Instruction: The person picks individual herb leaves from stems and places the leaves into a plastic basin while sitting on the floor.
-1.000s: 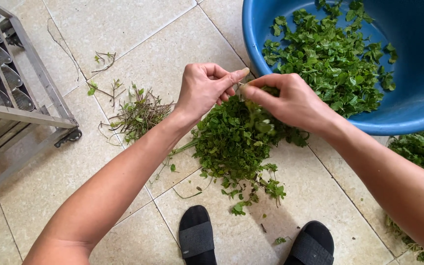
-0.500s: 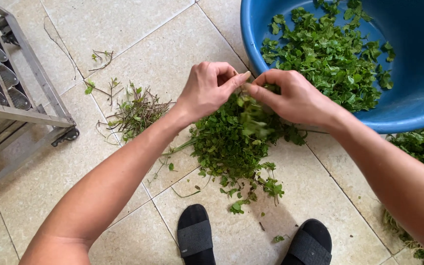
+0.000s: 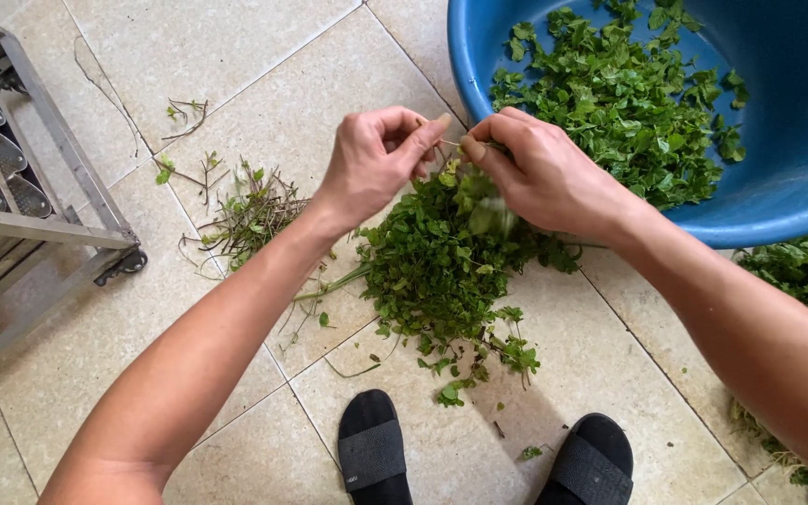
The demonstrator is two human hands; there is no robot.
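Two hands' grip, left hand (image 3: 378, 161), right hand (image 3: 537, 168), pinching one herb sprig (image 3: 460, 159), one blue basin (image 3: 797, 178)

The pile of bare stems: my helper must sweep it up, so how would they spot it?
Start from the round blue plastic tub and go left past both hands. On the beige floor tiles lies the stem pile: thin, twiggy, nearly leafless, unlike the bushy green herb heap.

Home kitchen floor, beige tiles (image 3: 264, 84), blue plastic basin (image 3: 797, 178) of picked greens (image 3: 628, 103), metal rack (image 3: 21, 187)

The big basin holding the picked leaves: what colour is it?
Blue; the basin shows clearly in the head view.
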